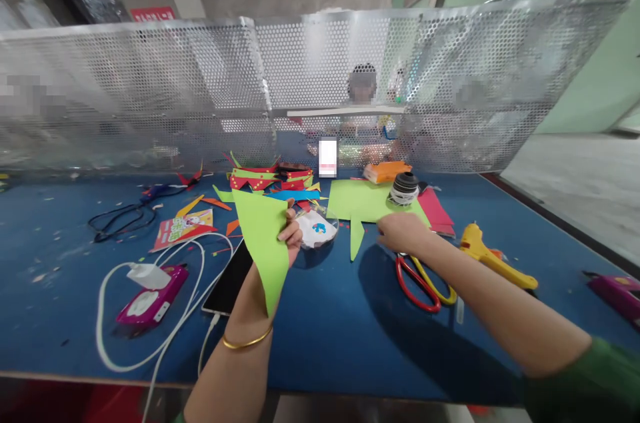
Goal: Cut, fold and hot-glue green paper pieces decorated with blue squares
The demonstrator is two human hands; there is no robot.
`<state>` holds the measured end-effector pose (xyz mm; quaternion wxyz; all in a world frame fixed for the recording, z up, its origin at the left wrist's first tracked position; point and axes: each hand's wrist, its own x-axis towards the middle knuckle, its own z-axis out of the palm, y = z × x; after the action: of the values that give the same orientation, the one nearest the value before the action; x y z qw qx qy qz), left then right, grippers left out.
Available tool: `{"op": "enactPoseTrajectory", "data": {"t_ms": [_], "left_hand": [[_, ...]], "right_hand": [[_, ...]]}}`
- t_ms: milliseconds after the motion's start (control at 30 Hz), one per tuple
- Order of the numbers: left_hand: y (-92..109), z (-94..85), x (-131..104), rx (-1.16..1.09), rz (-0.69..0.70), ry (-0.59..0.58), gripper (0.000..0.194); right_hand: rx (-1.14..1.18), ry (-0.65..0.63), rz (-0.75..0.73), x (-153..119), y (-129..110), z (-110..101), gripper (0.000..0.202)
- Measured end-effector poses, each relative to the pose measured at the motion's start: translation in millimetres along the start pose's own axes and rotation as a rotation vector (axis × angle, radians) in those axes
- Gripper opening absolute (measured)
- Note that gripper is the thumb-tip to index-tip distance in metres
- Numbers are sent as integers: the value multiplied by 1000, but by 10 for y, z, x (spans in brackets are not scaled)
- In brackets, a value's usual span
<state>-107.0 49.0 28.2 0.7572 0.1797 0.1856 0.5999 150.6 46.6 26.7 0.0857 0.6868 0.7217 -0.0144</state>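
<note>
A bright green piece of paper [263, 236] with a curved edge and a pointed lower end is pinched upright in my left hand [291, 231]. My right hand [403, 231] is over the table with its fingers curled downward; what they hold, if anything, is hidden. Just below that hand are scissors [417, 286] with red and yellow handles, their blades mostly out of sight. Left of the right hand, a narrow green paper scrap [357, 236] lies at the edge of a larger green sheet [345, 199]. A dark roll [404, 188] with white cord stands on the sheet.
A yellow glue gun [493, 259] lies right of the scissors. At left are a magenta power strip [153, 296], white cables and a dark phone [230, 279]. Cut paper masks [253, 178] sit near the perforated metal screen [320, 63]. A person is behind it.
</note>
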Motion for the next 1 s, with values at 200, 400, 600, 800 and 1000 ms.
{"op": "enactPoseTrajectory", "data": {"t_ms": [200,400,600,800,1000], "left_hand": [[-24,-26,5,-121,12,-32,41],[-137,16,-47,-177,-79,-1,51],[-282,55,-113,-138,-176,-27,45],[-439,-19,-168,-7,-243,-221,26],[-681,-32,-180,114,-314,-312,33]], "right_hand": [[177,-128,55,547,-265,134,37],[308,-202,80,640,-233,237,36],[412,-248,152,699,-208,266,36],[600,-369,182,727,-235,369,35],[840,-253,230,960,-86,-2,37]]}}
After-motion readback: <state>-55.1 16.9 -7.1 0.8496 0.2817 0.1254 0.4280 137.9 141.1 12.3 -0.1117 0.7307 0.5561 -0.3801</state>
